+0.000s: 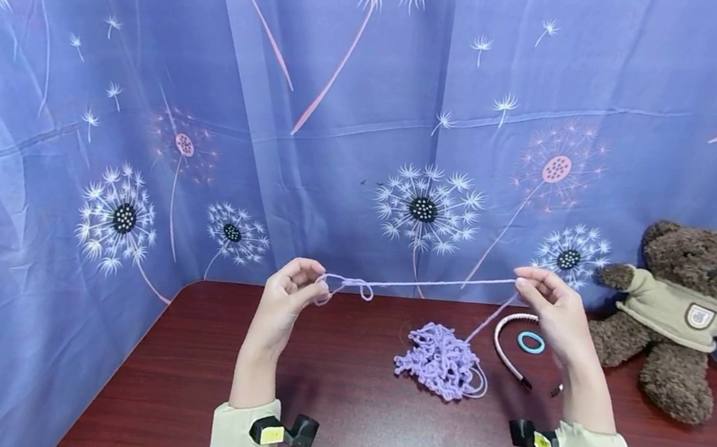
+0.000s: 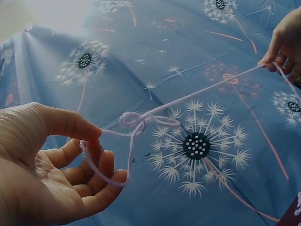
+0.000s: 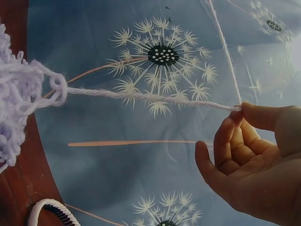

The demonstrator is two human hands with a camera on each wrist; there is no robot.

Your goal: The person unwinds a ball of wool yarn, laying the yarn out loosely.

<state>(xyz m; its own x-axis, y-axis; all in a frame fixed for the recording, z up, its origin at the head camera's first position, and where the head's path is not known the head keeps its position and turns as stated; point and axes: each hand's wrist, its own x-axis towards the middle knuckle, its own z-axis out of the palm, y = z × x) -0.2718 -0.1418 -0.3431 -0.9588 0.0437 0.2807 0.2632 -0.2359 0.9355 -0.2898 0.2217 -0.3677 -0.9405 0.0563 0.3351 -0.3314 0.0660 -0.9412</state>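
Between the two raised hands a lilac yarn (image 1: 440,285) runs taut above the table. My left hand (image 1: 293,291) pinches one end between thumb and forefinger. Just beside those fingers the yarn forms a loose knot with small loops (image 2: 141,121), and a tail droops under the fingers. My right hand (image 1: 550,310) pinches the strand between thumb and fingertip, its other fingers loosely curled. From there the yarn slants down to a bunched heap of lilac looped yarn (image 1: 438,361) lying on the table, also seen at the edge of the right wrist view.
A white headband (image 1: 502,345) and a light-blue ring (image 1: 531,343) lie beside the right forearm. At the right a brown teddy bear (image 1: 685,319) in a beige top sits against the blue dandelion-print curtain (image 1: 334,197). The table (image 1: 182,382) is dark red wood.
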